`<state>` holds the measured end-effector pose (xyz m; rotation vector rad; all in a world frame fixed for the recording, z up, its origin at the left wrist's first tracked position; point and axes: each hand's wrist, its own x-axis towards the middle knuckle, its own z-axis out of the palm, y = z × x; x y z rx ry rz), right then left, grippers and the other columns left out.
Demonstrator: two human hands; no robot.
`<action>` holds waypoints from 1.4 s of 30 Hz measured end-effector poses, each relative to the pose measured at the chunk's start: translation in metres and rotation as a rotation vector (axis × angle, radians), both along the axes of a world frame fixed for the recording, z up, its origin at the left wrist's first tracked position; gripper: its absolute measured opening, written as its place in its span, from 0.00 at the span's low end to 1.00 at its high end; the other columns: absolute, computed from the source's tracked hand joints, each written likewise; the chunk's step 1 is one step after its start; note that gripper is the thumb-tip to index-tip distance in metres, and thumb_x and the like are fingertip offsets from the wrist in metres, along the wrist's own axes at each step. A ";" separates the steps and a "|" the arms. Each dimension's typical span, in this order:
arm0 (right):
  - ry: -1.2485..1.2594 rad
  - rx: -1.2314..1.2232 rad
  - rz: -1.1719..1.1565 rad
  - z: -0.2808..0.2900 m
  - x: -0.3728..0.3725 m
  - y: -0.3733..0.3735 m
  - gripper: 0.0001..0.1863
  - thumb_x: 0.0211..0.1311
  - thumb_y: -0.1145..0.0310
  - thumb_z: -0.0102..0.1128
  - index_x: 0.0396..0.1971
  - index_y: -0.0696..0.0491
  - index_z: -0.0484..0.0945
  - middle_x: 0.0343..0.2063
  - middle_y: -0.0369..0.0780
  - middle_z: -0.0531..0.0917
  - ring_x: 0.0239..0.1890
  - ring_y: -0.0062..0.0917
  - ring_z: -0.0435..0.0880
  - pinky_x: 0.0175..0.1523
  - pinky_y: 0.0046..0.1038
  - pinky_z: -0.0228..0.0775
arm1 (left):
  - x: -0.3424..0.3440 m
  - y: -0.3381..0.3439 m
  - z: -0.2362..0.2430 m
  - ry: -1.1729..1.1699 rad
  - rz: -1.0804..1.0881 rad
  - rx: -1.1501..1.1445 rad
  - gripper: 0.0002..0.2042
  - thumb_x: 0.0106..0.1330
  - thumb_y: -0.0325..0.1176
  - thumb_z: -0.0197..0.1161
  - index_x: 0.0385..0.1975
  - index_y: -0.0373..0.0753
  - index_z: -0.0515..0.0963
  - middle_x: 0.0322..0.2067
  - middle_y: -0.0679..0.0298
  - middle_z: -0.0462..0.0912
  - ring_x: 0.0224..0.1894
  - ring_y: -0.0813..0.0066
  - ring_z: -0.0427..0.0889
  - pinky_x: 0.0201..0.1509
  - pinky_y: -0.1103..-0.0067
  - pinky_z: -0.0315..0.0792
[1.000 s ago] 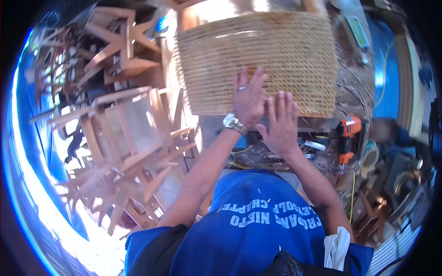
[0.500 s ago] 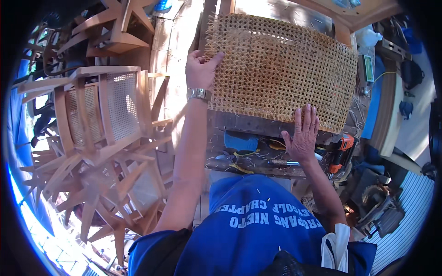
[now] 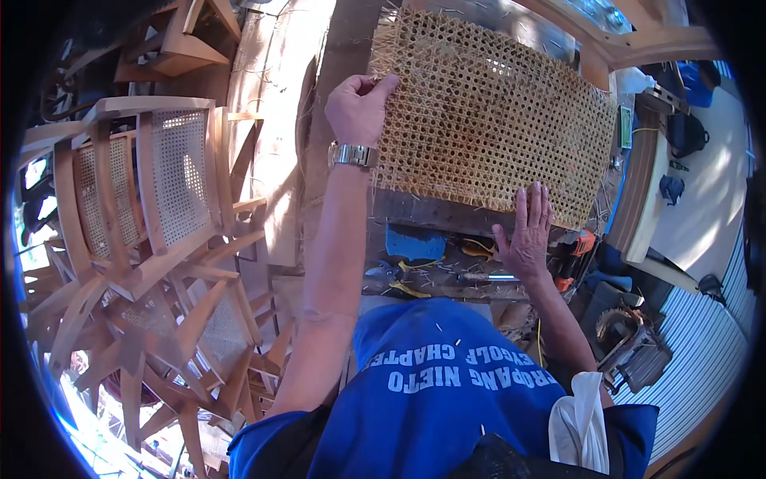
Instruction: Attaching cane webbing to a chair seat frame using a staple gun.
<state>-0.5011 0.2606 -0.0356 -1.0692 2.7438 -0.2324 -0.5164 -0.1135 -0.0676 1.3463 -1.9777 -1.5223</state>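
A sheet of woven cane webbing (image 3: 487, 120) lies across the workbench, with frayed strand ends along its left edge. My left hand (image 3: 357, 110), with a metal watch at the wrist, is closed at that edge, thumb and forefinger pinching the strand ends. Whether it has one strand or several is too small to tell. Flat against the near right edge of the webbing rests my right hand (image 3: 527, 239), its fingers stretched out and holding nothing.
Near the bench's front edge lie a blue piece (image 3: 413, 243), yellow-handled pliers (image 3: 477, 249), a screwdriver-like tool (image 3: 491, 278) and an orange power tool (image 3: 576, 254). Wooden chair frames with cane panels (image 3: 182, 176) are stacked at left. A circular saw blade (image 3: 618, 326) stands at right.
My left hand has gone from loosely spread fingers to a pinch at the webbing's left edge. The right hand stays on the near edge. The whole view has shifted slightly.
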 end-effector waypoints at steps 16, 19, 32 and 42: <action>0.068 -0.059 -0.032 -0.009 0.003 0.002 0.48 0.66 0.53 0.64 0.78 0.56 0.51 0.77 0.56 0.50 0.80 0.54 0.44 0.80 0.55 0.35 | -0.005 -0.005 0.002 -0.054 -0.044 0.000 0.17 0.59 0.43 0.81 0.32 0.32 0.87 0.29 0.65 0.88 0.29 0.81 0.78 0.36 0.80 0.72; 0.062 -0.057 -0.047 -0.008 0.005 0.003 0.48 0.66 0.52 0.64 0.78 0.56 0.51 0.77 0.56 0.50 0.80 0.54 0.44 0.80 0.54 0.35 | -0.003 -0.005 0.004 -0.024 -0.034 0.033 0.17 0.59 0.42 0.81 0.32 0.33 0.87 0.29 0.66 0.88 0.29 0.82 0.77 0.36 0.80 0.71; 0.047 -0.120 -0.079 -0.009 -0.002 -0.002 0.46 0.65 0.51 0.65 0.76 0.55 0.56 0.77 0.53 0.52 0.80 0.53 0.47 0.79 0.54 0.38 | -0.012 -0.014 0.001 -0.063 -0.062 -0.102 0.23 0.54 0.46 0.84 0.38 0.32 0.88 0.33 0.64 0.89 0.33 0.79 0.82 0.41 0.79 0.77; -0.032 -0.292 0.016 -0.004 0.003 0.020 0.38 0.57 0.54 0.75 0.69 0.38 0.73 0.72 0.48 0.62 0.78 0.50 0.52 0.80 0.52 0.40 | -0.007 -0.032 -0.036 0.031 0.001 -0.028 0.24 0.50 0.46 0.86 0.34 0.31 0.88 0.28 0.65 0.87 0.29 0.79 0.78 0.37 0.80 0.73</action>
